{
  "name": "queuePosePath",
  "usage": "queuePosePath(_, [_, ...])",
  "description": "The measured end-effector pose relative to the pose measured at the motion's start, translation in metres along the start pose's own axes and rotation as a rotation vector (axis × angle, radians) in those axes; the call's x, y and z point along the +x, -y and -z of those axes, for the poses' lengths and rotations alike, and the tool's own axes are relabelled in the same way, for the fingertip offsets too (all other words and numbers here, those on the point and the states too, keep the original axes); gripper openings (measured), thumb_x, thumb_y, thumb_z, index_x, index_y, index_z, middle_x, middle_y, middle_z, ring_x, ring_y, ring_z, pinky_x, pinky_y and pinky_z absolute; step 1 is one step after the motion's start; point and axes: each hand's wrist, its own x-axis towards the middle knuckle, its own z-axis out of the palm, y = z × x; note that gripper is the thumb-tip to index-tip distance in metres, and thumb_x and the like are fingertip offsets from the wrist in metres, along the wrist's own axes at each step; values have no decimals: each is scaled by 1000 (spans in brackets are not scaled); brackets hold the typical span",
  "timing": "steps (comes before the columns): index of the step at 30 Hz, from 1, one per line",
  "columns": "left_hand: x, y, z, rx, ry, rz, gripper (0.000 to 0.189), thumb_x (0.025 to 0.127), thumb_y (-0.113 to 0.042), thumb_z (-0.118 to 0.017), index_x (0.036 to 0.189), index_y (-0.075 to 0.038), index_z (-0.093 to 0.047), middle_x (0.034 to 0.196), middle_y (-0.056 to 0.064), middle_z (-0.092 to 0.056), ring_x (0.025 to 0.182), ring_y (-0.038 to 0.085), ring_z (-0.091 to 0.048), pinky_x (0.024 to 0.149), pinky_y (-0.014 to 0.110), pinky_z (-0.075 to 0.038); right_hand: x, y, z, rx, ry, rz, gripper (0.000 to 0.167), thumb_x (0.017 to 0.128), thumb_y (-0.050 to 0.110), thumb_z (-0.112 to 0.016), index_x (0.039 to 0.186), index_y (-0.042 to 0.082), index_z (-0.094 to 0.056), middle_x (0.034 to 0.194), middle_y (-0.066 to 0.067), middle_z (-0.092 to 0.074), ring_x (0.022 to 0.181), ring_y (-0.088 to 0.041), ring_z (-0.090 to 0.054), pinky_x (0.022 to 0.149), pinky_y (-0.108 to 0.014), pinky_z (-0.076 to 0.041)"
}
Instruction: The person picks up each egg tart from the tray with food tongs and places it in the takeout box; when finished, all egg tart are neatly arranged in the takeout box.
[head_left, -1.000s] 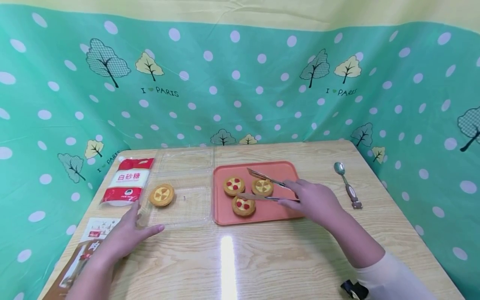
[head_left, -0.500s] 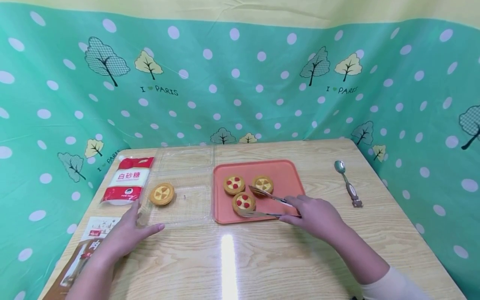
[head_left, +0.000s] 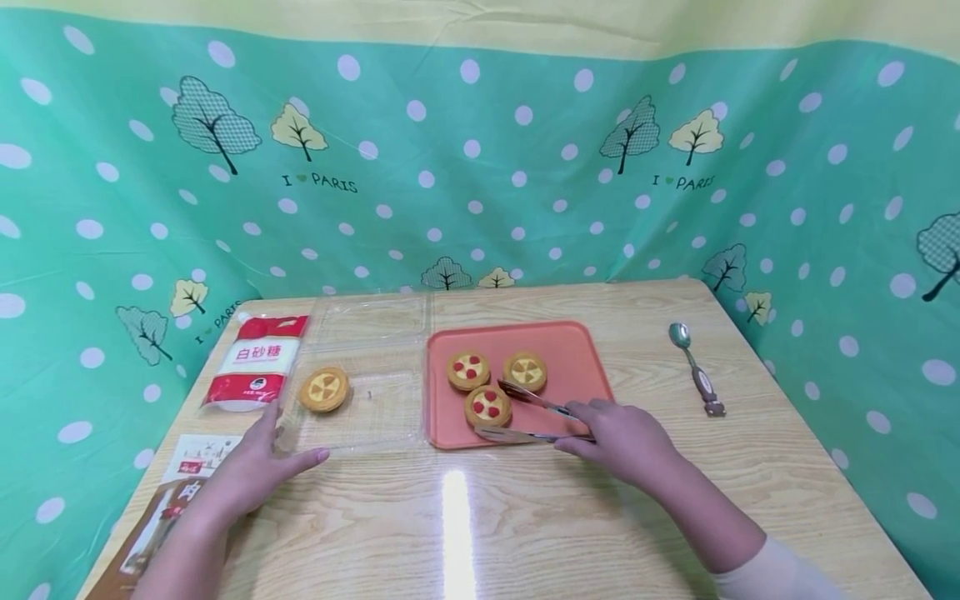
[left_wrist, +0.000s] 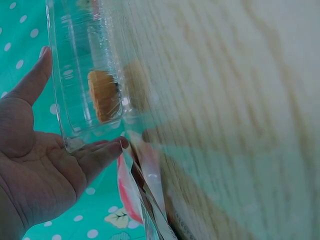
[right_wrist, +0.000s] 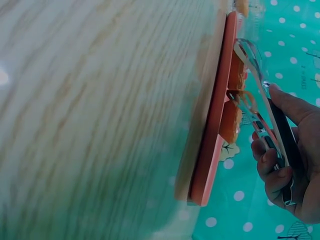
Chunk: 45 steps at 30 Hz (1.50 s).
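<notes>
My right hand (head_left: 626, 437) grips a pair of metal tongs (right_wrist: 275, 125) with dark handles. Their spread tips lie either side of a round egg tart (head_left: 487, 407) topped with red berries, at the front of a pink tray (head_left: 558, 346). Behind it on the tray are another berry tart (head_left: 468, 370) and a tart with a wedge pattern (head_left: 525, 372). With fingers and thumb extended, my left hand (head_left: 255, 467) rests at the near left corner of a clear plastic box (left_wrist: 75, 65). One wedge-patterned tart (head_left: 324, 389) sits in the box's left part.
The box's clear lid (head_left: 367, 321) lies folded back behind it. A red and white sugar bag (head_left: 255, 362) is left of the box, and a brown packet (head_left: 161, 517) lies partly under my left forearm. A spoon (head_left: 697, 371) lies to the tray's right.
The tongs have moved toward the front of the tray, from over the rear tarts to around the front berry tart. My left hand has stayed at the box.
</notes>
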Motion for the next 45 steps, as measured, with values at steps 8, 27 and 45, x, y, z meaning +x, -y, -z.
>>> queuePosePath(8, [0,1,-1,-4,-8,-9,130,77,-69,-68,154,-14,21,160,31,-4,141,58,-15,105,75,-20,3,2,-6,-35,-27,21,60,85,63,-63,127,19,-66,97,1,-69,67,-10,-59,54,-31,-49])
queuePosePath(27, [-1,0,-1,7,-5,-1,130,77,-70,-67,154,-13,21,160,32,-4,141,58,-15,105,75,-20,4,6,-7,-88,-80,54,54,84,58,-68,119,18,-71,78,6,-63,53,-7,-43,47,-26,-39])
queuePosePath(45, [-1,-2,1,11,9,15,131,77,-72,-66,154,-12,22,159,33,-5,140,59,-15,105,75,-20,3,4,12,-67,-123,33,58,87,62,-61,125,19,-69,101,-4,-74,69,-18,-68,52,-34,-52])
